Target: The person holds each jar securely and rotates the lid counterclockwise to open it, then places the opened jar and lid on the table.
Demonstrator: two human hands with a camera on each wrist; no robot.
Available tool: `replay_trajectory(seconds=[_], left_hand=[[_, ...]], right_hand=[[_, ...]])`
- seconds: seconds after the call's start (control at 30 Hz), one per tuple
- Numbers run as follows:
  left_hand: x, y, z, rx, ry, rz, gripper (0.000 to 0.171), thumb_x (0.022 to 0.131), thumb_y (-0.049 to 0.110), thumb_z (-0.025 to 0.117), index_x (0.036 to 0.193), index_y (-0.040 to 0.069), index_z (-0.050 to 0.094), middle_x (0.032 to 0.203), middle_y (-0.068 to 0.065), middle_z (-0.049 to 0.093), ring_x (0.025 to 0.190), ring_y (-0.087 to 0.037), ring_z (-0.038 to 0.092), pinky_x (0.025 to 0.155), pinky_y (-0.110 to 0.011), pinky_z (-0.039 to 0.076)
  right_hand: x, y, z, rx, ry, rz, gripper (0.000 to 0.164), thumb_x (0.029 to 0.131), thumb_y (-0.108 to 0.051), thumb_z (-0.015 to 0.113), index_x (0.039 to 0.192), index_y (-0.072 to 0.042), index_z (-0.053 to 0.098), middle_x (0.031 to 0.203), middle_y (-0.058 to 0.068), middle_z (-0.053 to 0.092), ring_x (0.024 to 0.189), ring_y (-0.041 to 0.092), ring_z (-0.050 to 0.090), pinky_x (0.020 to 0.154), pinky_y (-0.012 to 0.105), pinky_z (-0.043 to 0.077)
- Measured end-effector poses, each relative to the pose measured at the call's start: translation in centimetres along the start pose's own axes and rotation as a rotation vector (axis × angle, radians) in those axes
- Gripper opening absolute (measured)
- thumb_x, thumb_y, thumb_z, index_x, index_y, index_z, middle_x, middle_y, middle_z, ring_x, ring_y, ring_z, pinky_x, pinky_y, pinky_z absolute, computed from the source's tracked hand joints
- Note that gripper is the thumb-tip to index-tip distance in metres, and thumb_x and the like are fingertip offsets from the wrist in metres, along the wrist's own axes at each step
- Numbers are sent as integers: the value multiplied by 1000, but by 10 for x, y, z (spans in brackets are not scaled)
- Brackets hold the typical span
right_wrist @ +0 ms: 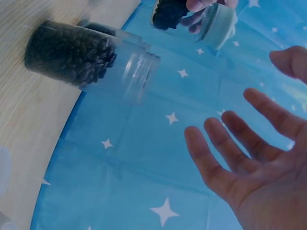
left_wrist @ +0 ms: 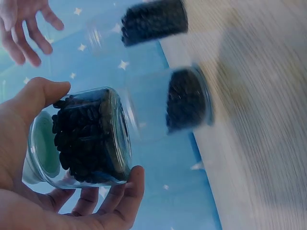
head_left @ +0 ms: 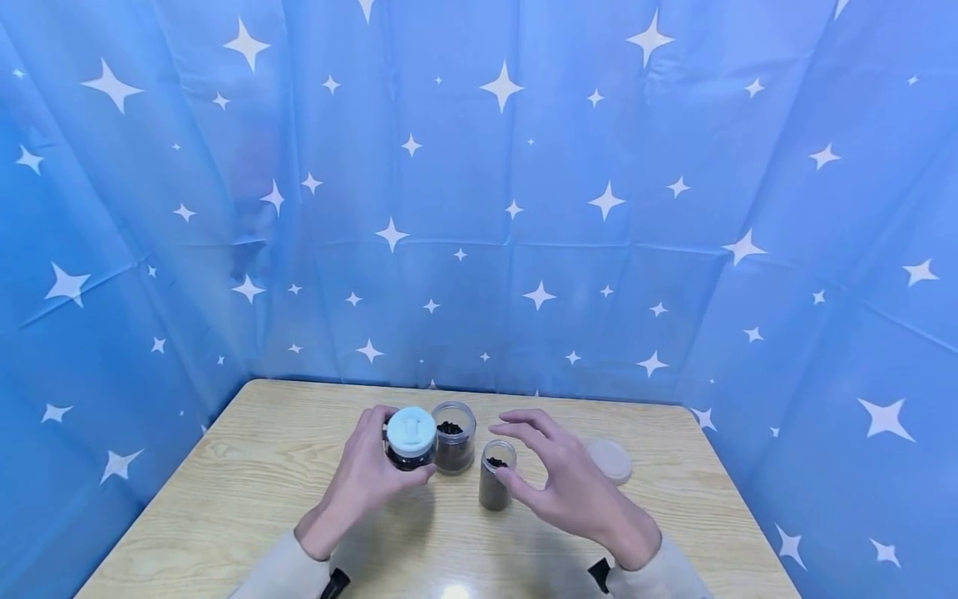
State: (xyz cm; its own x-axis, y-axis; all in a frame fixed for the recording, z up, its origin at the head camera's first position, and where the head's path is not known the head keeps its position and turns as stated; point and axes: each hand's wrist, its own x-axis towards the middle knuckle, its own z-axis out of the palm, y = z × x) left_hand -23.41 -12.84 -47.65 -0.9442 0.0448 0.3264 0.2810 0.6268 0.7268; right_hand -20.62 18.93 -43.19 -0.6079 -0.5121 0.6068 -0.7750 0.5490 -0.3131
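My left hand (head_left: pixel 367 466) grips a clear glass jar (left_wrist: pixel 91 139) of dark beans, capped with a pale mint lid (head_left: pixel 412 431). In the left wrist view the jar is clear of the table, thumb on one side and fingers curled round the other. Beside it on the table stands a wider lidless jar (head_left: pixel 453 453), partly filled with dark beans. A slim lidless jar (head_left: pixel 494 487), also holding dark beans, stands upright next to my right hand (head_left: pixel 561 478). That hand has its fingers spread and holds nothing, as the right wrist view (right_wrist: pixel 259 158) shows.
A round pale lid (head_left: pixel 609 461) lies on the wooden table (head_left: pixel 674 516) beyond my right hand. Behind the table's back edge hangs a blue curtain (head_left: pixel 464 191) with white stars, which also runs along both sides.
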Motion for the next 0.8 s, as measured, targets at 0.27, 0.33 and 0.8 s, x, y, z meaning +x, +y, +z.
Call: replay_trajectory(seconds=[0.27, 0.33, 0.8], left_hand=[[-11, 13, 12, -21, -17, 79, 91, 68, 33, 113, 142, 9, 66, 135, -7, 71, 122, -23, 72, 111, -54, 65], [-14, 16, 15, -25, -25, 90, 90, 67, 33, 113, 140, 11, 66, 133, -5, 71, 120, -20, 71, 110, -51, 65], [-31, 37, 30, -23, -85, 163, 85, 67, 25, 110, 140, 16, 67, 129, 2, 67, 111, -10, 65, 99, -33, 62]], right_hand=[[3, -12, -1, -36, -55, -16, 59, 103, -28, 90, 158, -23, 69, 162, 5, 66, 143, 30, 73, 109, 52, 68], [4, -15, 1, -46, -62, -25, 62, 103, -29, 90, 160, -25, 67, 163, 5, 66, 143, 30, 73, 109, 50, 69], [14, -32, 19, -119, -79, -99, 63, 104, -40, 90, 160, -22, 67, 157, 6, 68, 139, 23, 73, 106, 40, 69]])
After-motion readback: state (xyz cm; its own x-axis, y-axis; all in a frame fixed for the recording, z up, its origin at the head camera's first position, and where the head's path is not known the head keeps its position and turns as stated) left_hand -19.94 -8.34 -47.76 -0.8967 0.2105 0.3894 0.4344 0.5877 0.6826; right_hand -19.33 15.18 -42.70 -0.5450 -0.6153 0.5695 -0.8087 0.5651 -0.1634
